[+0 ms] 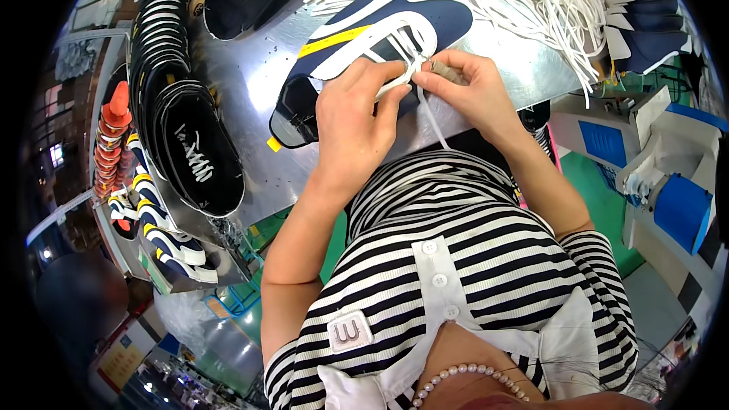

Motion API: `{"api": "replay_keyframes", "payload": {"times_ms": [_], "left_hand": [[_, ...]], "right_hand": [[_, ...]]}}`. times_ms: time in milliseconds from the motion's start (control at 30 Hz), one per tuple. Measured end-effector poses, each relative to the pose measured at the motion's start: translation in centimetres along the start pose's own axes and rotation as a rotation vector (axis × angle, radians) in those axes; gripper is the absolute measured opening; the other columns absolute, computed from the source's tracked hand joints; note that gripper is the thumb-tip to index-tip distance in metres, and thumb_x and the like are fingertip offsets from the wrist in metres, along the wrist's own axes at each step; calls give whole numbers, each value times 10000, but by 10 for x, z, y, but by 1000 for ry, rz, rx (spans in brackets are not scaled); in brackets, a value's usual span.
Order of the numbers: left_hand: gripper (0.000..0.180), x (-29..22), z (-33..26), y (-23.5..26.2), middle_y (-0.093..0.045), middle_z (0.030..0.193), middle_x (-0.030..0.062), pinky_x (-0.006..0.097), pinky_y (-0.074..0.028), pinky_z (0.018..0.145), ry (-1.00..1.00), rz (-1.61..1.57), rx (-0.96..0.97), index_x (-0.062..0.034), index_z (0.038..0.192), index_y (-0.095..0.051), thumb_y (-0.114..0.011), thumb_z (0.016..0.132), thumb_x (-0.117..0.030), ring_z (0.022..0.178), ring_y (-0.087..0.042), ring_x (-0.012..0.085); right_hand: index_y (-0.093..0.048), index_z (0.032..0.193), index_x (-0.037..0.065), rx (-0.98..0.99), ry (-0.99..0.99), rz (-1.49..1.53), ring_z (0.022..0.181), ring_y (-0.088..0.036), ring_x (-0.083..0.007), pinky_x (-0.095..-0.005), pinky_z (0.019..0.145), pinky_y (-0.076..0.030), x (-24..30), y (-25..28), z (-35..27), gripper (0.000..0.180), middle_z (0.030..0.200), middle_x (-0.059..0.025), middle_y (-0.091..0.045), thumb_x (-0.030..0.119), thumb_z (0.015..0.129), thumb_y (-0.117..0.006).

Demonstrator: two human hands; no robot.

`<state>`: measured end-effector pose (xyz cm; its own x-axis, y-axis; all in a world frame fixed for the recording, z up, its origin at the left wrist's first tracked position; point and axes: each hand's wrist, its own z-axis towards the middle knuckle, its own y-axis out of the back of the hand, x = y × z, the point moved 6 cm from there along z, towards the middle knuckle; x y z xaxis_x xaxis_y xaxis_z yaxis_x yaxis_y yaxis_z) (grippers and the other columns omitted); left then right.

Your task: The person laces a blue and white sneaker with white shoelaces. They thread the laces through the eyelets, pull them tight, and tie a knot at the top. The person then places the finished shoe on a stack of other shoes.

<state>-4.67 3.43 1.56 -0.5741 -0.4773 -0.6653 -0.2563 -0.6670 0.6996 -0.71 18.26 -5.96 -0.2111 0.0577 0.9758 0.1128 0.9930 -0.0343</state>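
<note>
On metal table (254,91), navy-white shoe (345,42) is prob. being laced, next move likely calling for a snug pull thru; its toe is pointing upper R, heel lower L, long axis running diag.; L hand (353,110) & R hand (474,95) are pinching white lace (433,121) close tog.

You have one left hand (355,110) and one right hand (471,89) at one navy shoe upper (449,19) above one bench (258,64). You wear one shirt (486,239) with three buttons (440,280) and one patch (349,331), and one necklace (471,368). The heaped white laces (493,0) are too many to count.
</note>
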Motion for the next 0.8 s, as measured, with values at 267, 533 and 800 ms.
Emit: {"api": "replay_keyframes", "payload": {"times_ms": [267,533,800], "left_hand": [[205,13,0,1,-583,801,102,400,-475,694,-56,349,5,-47,1005,-695,-690,801,-70,780,-566,294],[172,35,7,-6,-575,811,103,381,-438,737,36,193,169,-25,1017,-674,-647,878,-123,794,-536,277],[325,41,8,-5,-656,902,103,363,-468,769,81,147,177,-27,1019,-682,-779,778,-222,861,-604,280]], "right_hand": [[-660,974,31,548,-64,-302,728,-538,-54,-217,669,-443,-7,-31,-60,146,799,5,-639,129,873,-700],[-647,994,1,-85,380,-223,778,-559,-23,-179,690,-458,25,-10,19,112,874,28,-647,58,903,-679],[-658,927,17,-270,444,-256,667,-664,-160,-275,598,-507,16,-14,30,149,813,-86,-671,117,842,-728]]}}
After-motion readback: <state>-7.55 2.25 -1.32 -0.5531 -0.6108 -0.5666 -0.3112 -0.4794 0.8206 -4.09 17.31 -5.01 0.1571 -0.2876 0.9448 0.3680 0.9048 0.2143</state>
